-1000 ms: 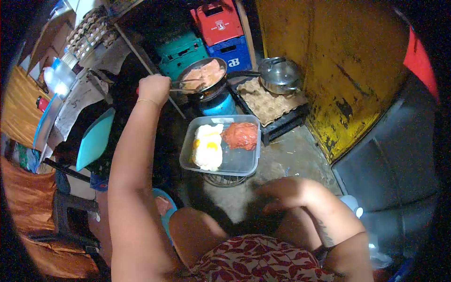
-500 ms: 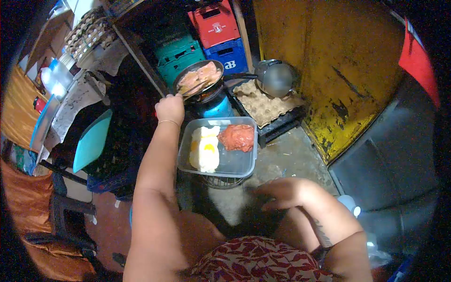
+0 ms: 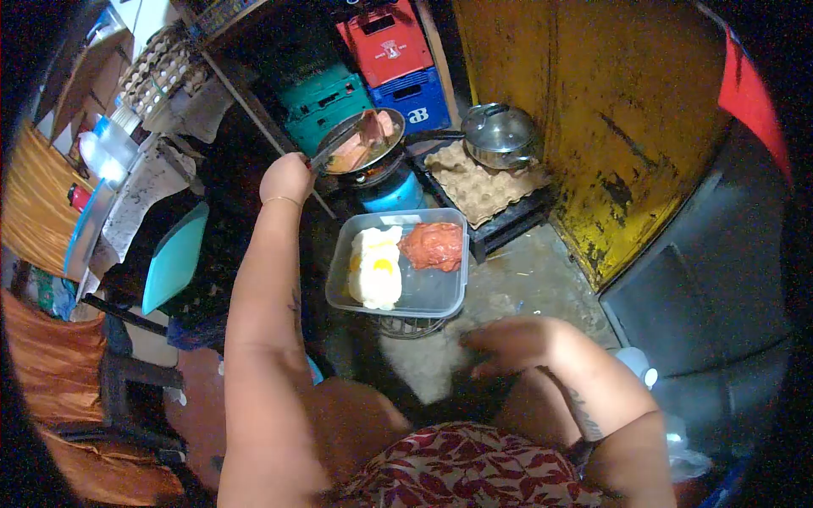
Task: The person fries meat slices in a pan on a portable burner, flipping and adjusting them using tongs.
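Observation:
My left hand (image 3: 286, 179) is closed around the handle of a spatula (image 3: 326, 155), which reaches into a frying pan (image 3: 337, 181). Pink slices of meat (image 3: 349, 157) lie in the pan, and a darker piece is tilted up at the spatula's end. The pan sits on a small stove with a blue body (image 3: 391, 195). In front of it stands a clear plastic container (image 3: 423, 296) with fried eggs (image 3: 377, 275) at its left and a reddish meat lump (image 3: 432, 246) at its right. My right hand (image 3: 521, 345), partly in shadow, hangs near my knee with fingers extended, nothing visible in it.
A lidded pot (image 3: 500, 140) stands on an egg tray (image 3: 478, 186) right of the stove. Red (image 3: 388, 44) and blue crates (image 3: 411, 100) are stacked behind. A rusty yellow panel (image 3: 593, 144) borders the right. Egg trays (image 3: 159, 72) stand upper left.
My left hand has moved slightly left and up with the spatula. Meat in the pan has shifted, with a piece now tilted up. My right hand has stayed nearly still.

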Tool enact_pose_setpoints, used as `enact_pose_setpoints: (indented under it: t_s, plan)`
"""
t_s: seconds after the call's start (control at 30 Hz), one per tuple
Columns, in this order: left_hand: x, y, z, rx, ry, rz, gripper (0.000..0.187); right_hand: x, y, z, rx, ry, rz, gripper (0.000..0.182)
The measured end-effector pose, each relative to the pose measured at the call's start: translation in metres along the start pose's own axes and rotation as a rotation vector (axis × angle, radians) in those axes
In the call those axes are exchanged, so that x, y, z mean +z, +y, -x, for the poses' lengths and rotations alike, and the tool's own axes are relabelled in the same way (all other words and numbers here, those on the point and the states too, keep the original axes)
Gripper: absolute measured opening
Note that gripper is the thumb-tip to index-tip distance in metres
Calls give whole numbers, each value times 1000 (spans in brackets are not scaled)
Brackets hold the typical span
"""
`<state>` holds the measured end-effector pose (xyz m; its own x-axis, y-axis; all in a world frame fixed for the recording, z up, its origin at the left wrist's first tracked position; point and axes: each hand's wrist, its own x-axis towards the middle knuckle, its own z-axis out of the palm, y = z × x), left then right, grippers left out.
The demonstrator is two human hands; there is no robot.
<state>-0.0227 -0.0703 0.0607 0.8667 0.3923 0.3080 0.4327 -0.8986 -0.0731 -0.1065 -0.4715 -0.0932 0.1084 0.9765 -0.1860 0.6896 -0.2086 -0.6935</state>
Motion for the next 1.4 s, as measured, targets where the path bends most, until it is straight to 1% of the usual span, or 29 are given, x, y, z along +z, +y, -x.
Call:
enact_pose_setpoints:
  t_s: [0.03,0.1,0.13,0.2,0.23,0.3,0.33,0.37,0.43,0.57,0.63,0.7,0.77,0.83,0.87,0.93,1.03,1.1,1.17,1.27,1.3,1.37,1.4]
  plan:
    - [0,-1,-2,0,1,-3,19,-1,-1,1,4,11,-15,71]
    - [4,-2,-9,-7,-76,61,21,-5,-6,3,7,25,-29,70]
    - [8,-2,-14,-5,-74,59,21,-9,-10,4,16,14,-36,70]
    - [21,-3,-23,-55,-238,186,23,-9,-10,6,29,9,-42,70]
    - [35,-7,-27,-49,-238,187,23,-7,-7,7,12,20,-52,70]
    - [53,-9,-28,-67,-342,327,24,-3,-1,8,1,34,-63,70]
    - [55,-7,-27,-165,-382,394,25,0,2,9,-40,73,-61,70]
    - [58,-6,-25,-161,-385,394,25,1,4,11,-80,111,-59,70]
    - [45,3,-15,-179,-415,282,28,-5,-3,13,-63,91,-44,71]
    - [59,-6,-23,-244,-444,295,29,-7,-3,13,-34,48,-20,72]
    - [60,-9,-24,-261,-507,366,33,-9,-7,13,-18,44,-15,72]
    - [61,-7,-23,-224,-476,365,35,-8,-7,12,-1,42,-11,72]
    - [58,-4,-23,-188,-446,365,36,-1,1,10,-48,89,10,72]
    - [36,7,-19,-23,-437,42,30,2,5,9,-51,90,-8,71]
    - [31,10,-16,-24,-437,43,30,3,5,8,-55,90,-25,71]
    - [21,13,-7,24,-220,-139,23,1,3,8,-53,81,-11,71]
    - [-2,19,4,-28,-251,-109,25,-7,-6,9,-30,55,-12,70]
    - [-7,23,11,-29,-243,-123,24,-12,-12,7,-9,40,-25,69]
    - [-7,27,15,-26,-237,-137,24,-15,-16,6,69,-4,-13,68]
    - [4,27,15,9,-152,-155,21,-18,-22,7,60,8,-5,68]
    - [2,27,15,9,-154,-154,21,-17,-21,8,61,7,-7,68]
    - [-4,23,13,9,-90,-154,22,-16,-21,8,68,10,-11,68]
    - [-9,20,14,44,-72,-213,22,-14,-20,8,68,8,-10,68]
